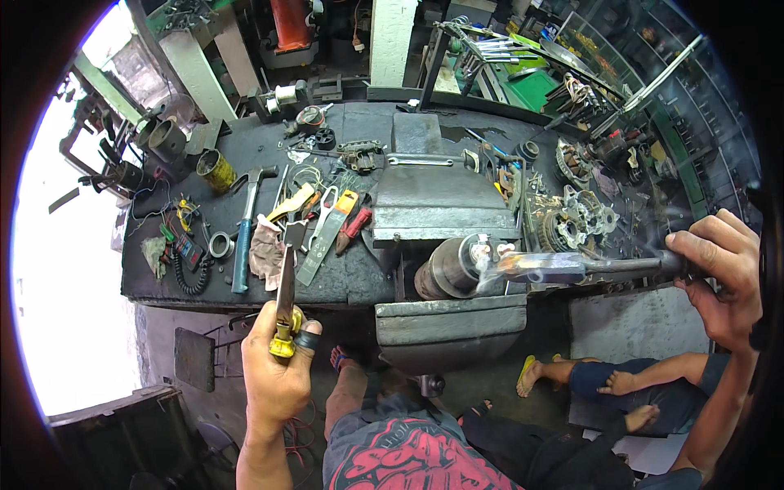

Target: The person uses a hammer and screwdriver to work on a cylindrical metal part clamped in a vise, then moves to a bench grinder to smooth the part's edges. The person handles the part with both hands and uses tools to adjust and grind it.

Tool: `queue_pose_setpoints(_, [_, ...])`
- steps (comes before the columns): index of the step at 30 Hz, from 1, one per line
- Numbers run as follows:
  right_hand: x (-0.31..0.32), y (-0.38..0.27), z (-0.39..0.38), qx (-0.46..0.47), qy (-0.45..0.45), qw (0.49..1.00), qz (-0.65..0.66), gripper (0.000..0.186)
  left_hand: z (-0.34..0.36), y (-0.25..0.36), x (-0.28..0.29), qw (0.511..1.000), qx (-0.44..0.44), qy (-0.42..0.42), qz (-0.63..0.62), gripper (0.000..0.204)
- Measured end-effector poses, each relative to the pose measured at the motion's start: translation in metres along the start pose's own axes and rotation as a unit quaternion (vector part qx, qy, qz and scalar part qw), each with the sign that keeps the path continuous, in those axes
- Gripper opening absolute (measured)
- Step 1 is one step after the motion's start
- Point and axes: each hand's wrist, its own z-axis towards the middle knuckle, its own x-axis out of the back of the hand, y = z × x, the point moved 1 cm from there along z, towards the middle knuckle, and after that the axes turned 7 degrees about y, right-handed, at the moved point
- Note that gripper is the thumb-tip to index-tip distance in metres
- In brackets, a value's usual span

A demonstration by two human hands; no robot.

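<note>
My left hand [276, 363] grips a yellow-handled tool [285, 302] with a long, flat metal piece pointing up, below the bench's front edge. Dark tape wraps my left thumb. My right hand [717, 273] holds a long metal tool [555, 266] by its dark handle; its heavy head reaches over a metal cylinder [435, 278] in the vise [449, 321]. Pale smoke rises around that head and the small fittings on the cylinder's top. Whether the head touches them I cannot tell.
The dark workbench [318, 287] holds a hammer [247, 233], wrenches [420, 161], a yellow can [214, 170], a rag [266, 253] and several metal housings [584, 212]. Two other people's legs and hands [621, 380] are below at the right. A stool [194, 359] stands at the lower left.
</note>
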Motion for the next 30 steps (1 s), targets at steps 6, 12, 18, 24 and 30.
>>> queue_pose_setpoints(6, [0.003, 0.002, 0.005, -0.003, -0.017, 1.0, -0.002, 0.049, -0.016, 0.001, 0.002, 0.969, 0.014, -0.243, 0.038, 0.028])
queue_pose_setpoints(12, [0.001, 0.0, 0.003, -0.016, -0.021, 1.0, 0.013, 0.05, -0.029, 0.0, -0.01, 0.973, 0.05, -0.227, -0.005, 0.029])
queue_pose_setpoints(18, [0.003, -0.001, 0.003, -0.007, -0.02, 1.0, 0.006, 0.048, -0.039, -0.004, -0.018, 0.958, -0.013, -0.284, 0.032, 0.019])
queue_pose_setpoints(24, [0.004, -0.009, 0.006, 0.003, -0.009, 1.0, -0.028, 0.046, -0.049, -0.009, -0.022, 0.945, -0.038, -0.322, 0.052, 0.025])
queue_pose_setpoints(30, [0.003, -0.024, 0.012, 0.009, 0.012, 0.994, -0.104, 0.042, -0.043, -0.03, -0.003, 0.953, -0.011, -0.301, 0.013, 0.027])
